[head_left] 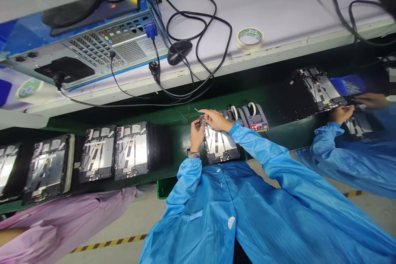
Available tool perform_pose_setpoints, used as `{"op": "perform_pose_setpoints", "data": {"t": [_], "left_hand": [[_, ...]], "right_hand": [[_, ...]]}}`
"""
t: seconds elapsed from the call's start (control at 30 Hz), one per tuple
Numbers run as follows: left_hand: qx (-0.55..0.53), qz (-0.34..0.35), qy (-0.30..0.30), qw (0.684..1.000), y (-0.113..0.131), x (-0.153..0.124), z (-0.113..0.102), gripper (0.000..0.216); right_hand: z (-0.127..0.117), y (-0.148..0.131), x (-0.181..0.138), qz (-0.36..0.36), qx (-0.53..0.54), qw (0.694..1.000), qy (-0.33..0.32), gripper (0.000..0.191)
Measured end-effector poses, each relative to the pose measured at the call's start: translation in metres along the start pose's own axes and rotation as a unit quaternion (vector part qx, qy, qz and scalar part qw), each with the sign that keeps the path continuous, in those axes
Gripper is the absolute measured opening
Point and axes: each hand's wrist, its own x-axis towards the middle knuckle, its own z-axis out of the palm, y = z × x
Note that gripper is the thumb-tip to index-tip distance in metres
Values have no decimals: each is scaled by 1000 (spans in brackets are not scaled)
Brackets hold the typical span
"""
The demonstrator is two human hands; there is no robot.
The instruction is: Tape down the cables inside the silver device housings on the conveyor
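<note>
A worker in a blue smock bent to fine handwork over an opened flat device [224, 144], which lay on a green bench [181, 140] directly in front of the body. The left hand [197, 134], a dark band at its wrist, was at the device's far left corner with fingers bent inward; the right hand [218, 119] reached across from the right to the same corner, index finger extended and the others curled. A thin pale item [196, 110] showed by that fingertip, though whether either hand was pinching anything could not be told. The work appeared to be at a fiddly stage on that corner, one calling for a steady left hand and a light, exact touch from the right.

Just to the right stood a tape dispenser [259, 119] with a lit red display. Similar opened devices [131, 148] lined the bench to the left. On the far white shelf [278, 4] were a computer case [130, 51], tangled cables, a mouse [179, 51] and a tape roll [250, 46]. Co-workers flanked the spot, and black-and-yellow tape [108, 242] striped the floor.
</note>
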Motion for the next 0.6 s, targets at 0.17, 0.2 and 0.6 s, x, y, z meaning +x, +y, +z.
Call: {"op": "perform_pose_setpoints", "data": {"t": [0.17,0.2,0.6], "left_hand": [[-13,4,-11,1000,-7,1,-5,28],[-19,2,-14,1000,-8,1,-7,27],[12,-9,4,1000,0,3,-1,30]], "right_hand": [[2,0,-3,2,-33,999,6,64],[2,0,-4,3,-39,999,6,64],[6,-3,-11,15,-25,999,27,67]]}}
